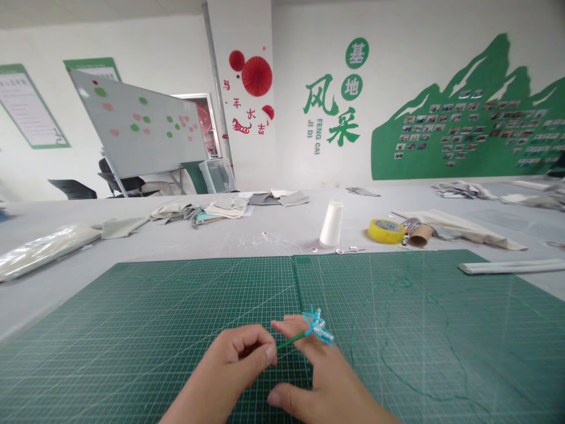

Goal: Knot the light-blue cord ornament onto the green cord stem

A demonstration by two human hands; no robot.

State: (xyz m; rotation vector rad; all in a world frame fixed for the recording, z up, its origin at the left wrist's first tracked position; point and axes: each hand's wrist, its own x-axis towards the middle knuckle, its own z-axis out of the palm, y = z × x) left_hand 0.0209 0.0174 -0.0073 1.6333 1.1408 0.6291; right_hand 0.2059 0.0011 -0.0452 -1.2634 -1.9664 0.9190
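Note:
My left hand [247, 356] pinches the lower end of a green stem between thumb and forefinger. At the stem's upper right end is a blue beaded flower [318, 327], with thin blue petals and clear or pearly beads. Close behind the stem, my right hand [318, 359] has its thumb and fingers apart, and the flower head lies in front of its knuckles. Whether those fingers touch the flower I cannot tell. Both hands are above a green cutting mat [198, 306] with a white grid.
Beyond the mat stand a white thread cone [332, 224], a roll of yellow tape [386, 231] and a brown cardboard tube [421, 235]. Green thread [384, 347] loops across the mat's right side. Fabric pieces [229, 206] and a plastic-wrapped roll [48, 247] lie on the table.

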